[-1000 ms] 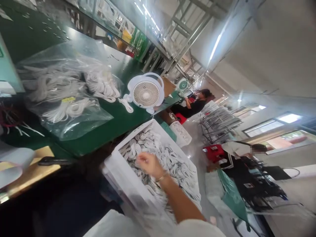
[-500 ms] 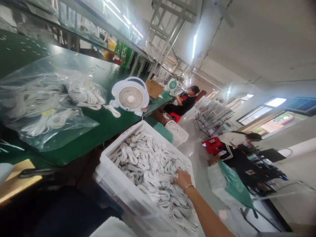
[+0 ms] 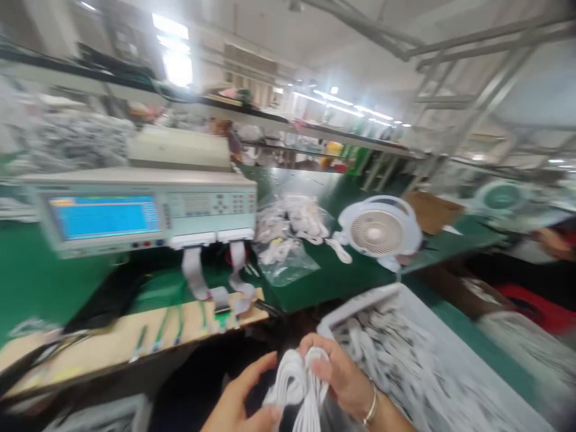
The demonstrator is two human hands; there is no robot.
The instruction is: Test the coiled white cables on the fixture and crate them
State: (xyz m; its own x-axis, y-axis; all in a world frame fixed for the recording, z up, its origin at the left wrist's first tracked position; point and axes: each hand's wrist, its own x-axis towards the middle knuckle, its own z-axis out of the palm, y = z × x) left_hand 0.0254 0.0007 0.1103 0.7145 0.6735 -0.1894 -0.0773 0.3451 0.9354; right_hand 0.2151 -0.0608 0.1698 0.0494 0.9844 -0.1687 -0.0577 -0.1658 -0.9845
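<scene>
Both hands hold a bunch of white cables (image 3: 297, 384) low in front of the desk (image 3: 27, 282). The right hand (image 3: 339, 375) grips the top, and the left hand (image 3: 240, 402) pinches the side. A white crate (image 3: 360, 300) full of cables sits just beside them.

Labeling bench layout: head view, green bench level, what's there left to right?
Tester with blue screen → clear bag of white cables → white fan → brown cardboard → green fan, blurred.
</scene>
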